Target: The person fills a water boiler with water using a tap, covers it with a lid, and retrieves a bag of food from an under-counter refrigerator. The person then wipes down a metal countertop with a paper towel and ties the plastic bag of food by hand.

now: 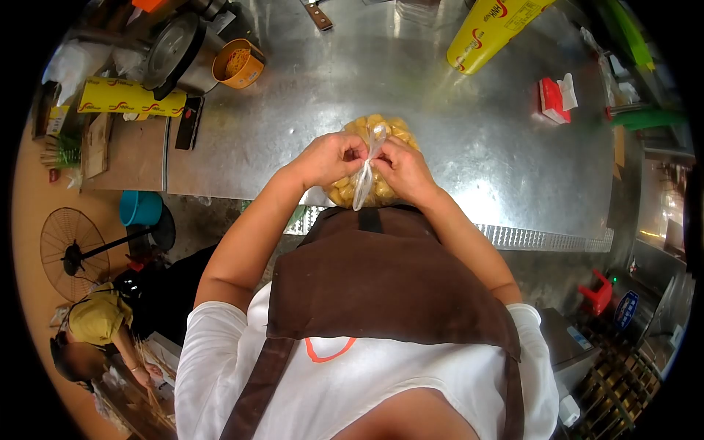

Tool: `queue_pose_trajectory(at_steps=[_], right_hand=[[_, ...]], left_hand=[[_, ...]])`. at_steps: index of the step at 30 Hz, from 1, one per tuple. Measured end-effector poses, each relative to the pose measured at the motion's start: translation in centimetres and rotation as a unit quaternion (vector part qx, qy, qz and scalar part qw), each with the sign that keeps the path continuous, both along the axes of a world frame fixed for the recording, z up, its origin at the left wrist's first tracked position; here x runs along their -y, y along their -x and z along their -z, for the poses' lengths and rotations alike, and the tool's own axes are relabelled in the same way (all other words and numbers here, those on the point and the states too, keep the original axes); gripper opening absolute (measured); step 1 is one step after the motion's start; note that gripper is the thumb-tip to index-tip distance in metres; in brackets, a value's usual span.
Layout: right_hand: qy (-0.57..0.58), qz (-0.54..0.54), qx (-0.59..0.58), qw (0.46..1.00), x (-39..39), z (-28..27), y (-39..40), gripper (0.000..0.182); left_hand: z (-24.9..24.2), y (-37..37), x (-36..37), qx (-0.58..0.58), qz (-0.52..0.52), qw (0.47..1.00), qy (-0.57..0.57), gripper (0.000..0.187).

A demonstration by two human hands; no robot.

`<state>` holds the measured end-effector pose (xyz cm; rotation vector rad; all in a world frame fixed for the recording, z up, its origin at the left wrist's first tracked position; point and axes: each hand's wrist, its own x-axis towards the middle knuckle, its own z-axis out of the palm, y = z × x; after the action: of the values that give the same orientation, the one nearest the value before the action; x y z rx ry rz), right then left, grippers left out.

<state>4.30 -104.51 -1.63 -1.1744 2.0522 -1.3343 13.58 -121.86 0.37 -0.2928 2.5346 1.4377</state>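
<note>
A clear plastic bag (381,192) full of yellowish chunks lies at the near edge of the steel table, right against my apron. Its gathered neck stands up in the middle, twisted into a whitish strand. My left hand (339,157) pinches the neck from the left, thumb and fingertips pressed together on the plastic. From the other side my right hand (402,166) grips the same neck, its fingers curled in close to the left ones. Both hands partly cover the bag and its contents.
On the steel table (293,88) are an orange tub (240,64) of shredded food, a lidded steel pot (176,55), yellow wrap boxes (491,33), a dark phone-like slab (188,123) and a red tissue pack (554,101). A knife handle (318,16) lies at the back. Another person (99,323) works at lower left, near a fan (72,257).
</note>
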Motion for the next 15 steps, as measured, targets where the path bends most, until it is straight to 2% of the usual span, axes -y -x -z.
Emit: queue_pose_trajectory(at_steps=[6, 12, 15], right_hand=[[0.017, -0.003, -0.011, 1.0, 0.0, 0.2, 0.0, 0.01], [0.0, -0.002, -0.033, 0.999, 0.0, 0.7, 0.2, 0.009], [-0.026, -0.011, -0.022, 0.999, 0.0, 0.9, 0.2, 0.009]], left_hand=[[-0.7, 0.3, -0.3, 0.032, 0.006, 0.999, 0.004, 0.015], [-1.2, 0.2, -1.1, 0.005, 0.003, 0.998, 0.069, 0.009], [-0.8, 0.1, -1.2, -0.056, 0.016, 0.992, 0.113, 0.008]])
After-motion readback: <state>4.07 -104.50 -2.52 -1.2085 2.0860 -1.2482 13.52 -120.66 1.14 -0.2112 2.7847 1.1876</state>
